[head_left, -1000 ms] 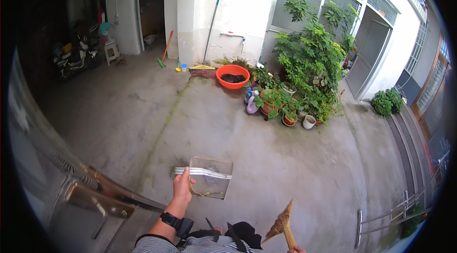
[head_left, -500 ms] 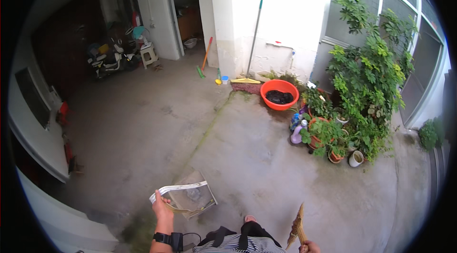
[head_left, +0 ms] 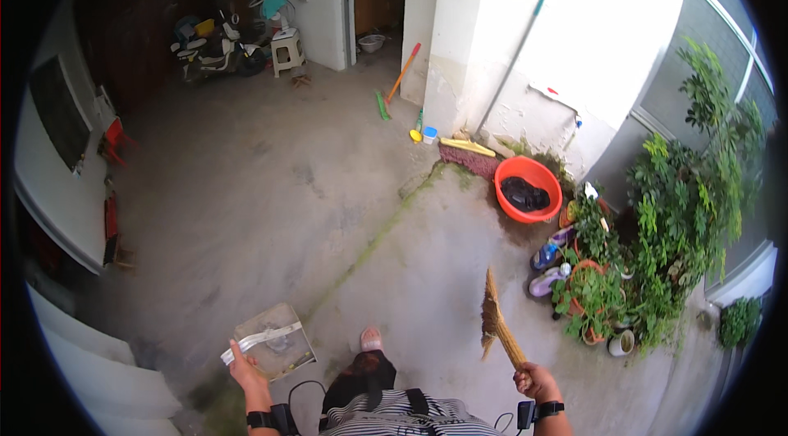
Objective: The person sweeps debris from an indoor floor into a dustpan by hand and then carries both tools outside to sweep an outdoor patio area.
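- Your left hand is closed around the handle of the metal dustpan, held off the ground on the far side of your body from the orange basin. Let it tilt and, I'd judge, whatever sits in it slides back onto the concrete floor.
- Your right hand is wrapped tight around the straw broom, bristles raised towards the basin.
- The potted plants stand just beside the basin, near the bristles; a wide sweep could knock a pot over.
- Your foot is planted between the dustpan and the basin; mind it while sweeping.
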The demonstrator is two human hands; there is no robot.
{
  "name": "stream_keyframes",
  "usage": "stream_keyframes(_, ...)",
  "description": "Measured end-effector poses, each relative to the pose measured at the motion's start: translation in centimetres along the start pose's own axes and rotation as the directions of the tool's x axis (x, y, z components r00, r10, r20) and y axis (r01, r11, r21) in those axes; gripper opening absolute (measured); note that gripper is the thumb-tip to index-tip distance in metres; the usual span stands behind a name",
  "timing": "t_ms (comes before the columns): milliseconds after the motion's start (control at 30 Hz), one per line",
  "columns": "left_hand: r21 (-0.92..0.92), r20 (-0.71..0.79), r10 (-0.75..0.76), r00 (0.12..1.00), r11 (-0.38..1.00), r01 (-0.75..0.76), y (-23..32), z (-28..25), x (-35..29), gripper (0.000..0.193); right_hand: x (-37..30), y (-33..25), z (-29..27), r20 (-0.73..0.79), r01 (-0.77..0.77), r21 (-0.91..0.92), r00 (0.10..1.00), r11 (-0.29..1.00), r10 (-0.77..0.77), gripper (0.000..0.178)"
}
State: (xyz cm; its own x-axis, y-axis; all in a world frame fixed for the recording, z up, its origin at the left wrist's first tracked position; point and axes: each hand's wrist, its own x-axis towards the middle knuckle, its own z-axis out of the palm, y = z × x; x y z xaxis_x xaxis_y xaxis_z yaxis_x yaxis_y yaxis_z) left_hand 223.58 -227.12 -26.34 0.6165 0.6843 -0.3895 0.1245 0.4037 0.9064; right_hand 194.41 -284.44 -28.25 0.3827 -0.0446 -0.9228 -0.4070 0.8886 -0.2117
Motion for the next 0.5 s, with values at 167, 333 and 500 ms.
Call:
stream_keyframes(167,0.115,-0.019,0.014,1.000,0.993,-0.012,2.4,12.1,4.7,0.039,3.2,-8.6,13.8,0.038,-0.007,0.037,0.999,0.999,0.005,0.016)
stream_keyframes(333,0.096,0.095,0.030,0.995,0.995,-0.039,3.4,24.7,11.5,0.033,7.0,-15.7,26.8,0.049,0.018,-0.062,0.999,0.998,-0.015,0.017)
stream_keyframes(500,0.187,0.207,0.030,0.978,0.980,-0.070,4.1,39.0,16.1,0.028,13.6,-22.6,38.1,0.070,0.043,-0.197,0.997,0.979,-0.030,0.019)
